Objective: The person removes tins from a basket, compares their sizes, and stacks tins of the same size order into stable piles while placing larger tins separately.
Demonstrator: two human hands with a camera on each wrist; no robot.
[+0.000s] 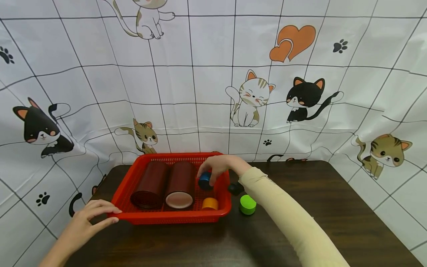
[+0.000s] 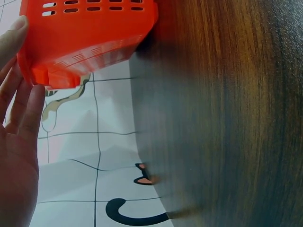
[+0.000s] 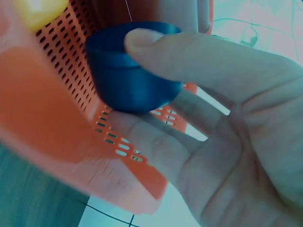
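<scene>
We've got the right hand (image 1: 217, 167) inside the right part of the red basket (image 1: 173, 218), fingers gripping a blue cup (image 3: 135, 82): thumb on its rim side, other fingers against its underside in the right wrist view. Cup is above the perforated basket floor; we can't tell if it touches. Left hand (image 1: 89, 218) is on the basket's near-left corner, its fingers pinching the rim, thumb on one face and the rest on the other per the left wrist view. In the basket we see two brown cylinders lying side by side, left one (image 1: 152, 181) with a dark near end, right one (image 1: 182, 178) with a pale near end. Orange round piece (image 1: 210, 203) sits in the near-right corner. Outside, just right of the basket, we have a green round piece (image 1: 248, 204) on the worktop (image 1: 333, 207) and a black round thing (image 1: 235, 188) by the basket wall, partly behind the cream sleeve (image 1: 283, 211). Behind it all, a cat-print sheet (image 1: 213, 85).
</scene>
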